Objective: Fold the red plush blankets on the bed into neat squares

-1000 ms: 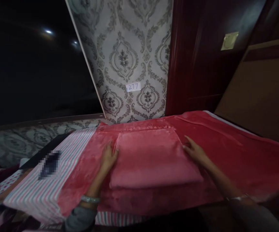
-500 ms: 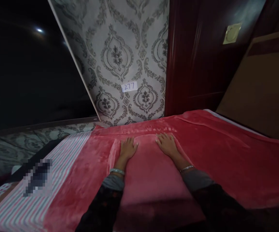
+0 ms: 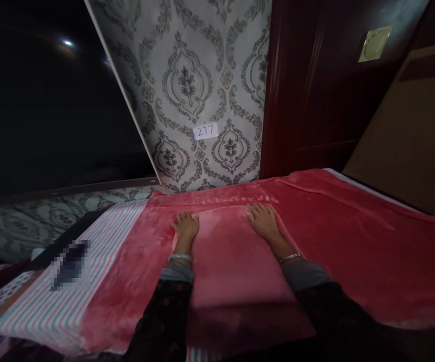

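While my left hand (image 3: 186, 225) and right hand (image 3: 263, 220) lie open, palms down on the far end of the folded pink blanket (image 3: 236, 266), I see a red plush blanket (image 3: 353, 241) beneath it. Left of the grip is a striped sheet (image 3: 106, 246); beyond the fingertips, a wallpapered wall (image 3: 217, 60) with a "277" label (image 3: 206, 131) bars the way, a black screen (image 3: 51, 115) to its left.

The head view looks forward and down over folded cloth (image 3: 236, 256) toward wallpaper (image 3: 187, 85).

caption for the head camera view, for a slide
Left hand and right hand, palms down, on a folded pink cloth atop a red blanket.
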`<state>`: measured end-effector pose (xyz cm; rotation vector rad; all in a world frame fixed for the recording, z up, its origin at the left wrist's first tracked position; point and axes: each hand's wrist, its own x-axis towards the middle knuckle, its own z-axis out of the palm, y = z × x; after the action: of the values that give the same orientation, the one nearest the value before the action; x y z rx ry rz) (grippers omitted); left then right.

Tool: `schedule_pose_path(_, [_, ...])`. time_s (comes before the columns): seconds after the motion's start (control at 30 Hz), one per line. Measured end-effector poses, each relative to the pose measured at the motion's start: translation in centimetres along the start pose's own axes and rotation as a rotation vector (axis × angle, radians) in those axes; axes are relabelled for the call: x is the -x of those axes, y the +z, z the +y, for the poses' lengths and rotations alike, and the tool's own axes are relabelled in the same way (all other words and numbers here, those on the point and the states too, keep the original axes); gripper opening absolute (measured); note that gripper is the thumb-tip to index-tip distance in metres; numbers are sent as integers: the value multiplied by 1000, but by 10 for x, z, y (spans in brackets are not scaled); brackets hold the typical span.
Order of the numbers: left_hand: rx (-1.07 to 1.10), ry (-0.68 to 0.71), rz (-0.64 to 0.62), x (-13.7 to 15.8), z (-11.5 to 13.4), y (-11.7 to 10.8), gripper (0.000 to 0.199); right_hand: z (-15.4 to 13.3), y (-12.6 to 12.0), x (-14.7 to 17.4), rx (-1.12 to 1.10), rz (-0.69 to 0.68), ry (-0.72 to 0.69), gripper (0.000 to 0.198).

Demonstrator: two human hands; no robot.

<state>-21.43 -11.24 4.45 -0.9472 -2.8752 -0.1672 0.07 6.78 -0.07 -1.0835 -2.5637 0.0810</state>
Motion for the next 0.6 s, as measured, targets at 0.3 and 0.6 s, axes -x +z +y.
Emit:
schedule_pose_path(0.3, [-18, 488, 1, 16, 68, -17, 62, -4, -4, 2, -4, 7, 20, 50])
schedule_pose_path(0.6, [-14, 434, 43, 38, 64, 12, 62, -2, -4, 3, 26, -9, 3, 52])
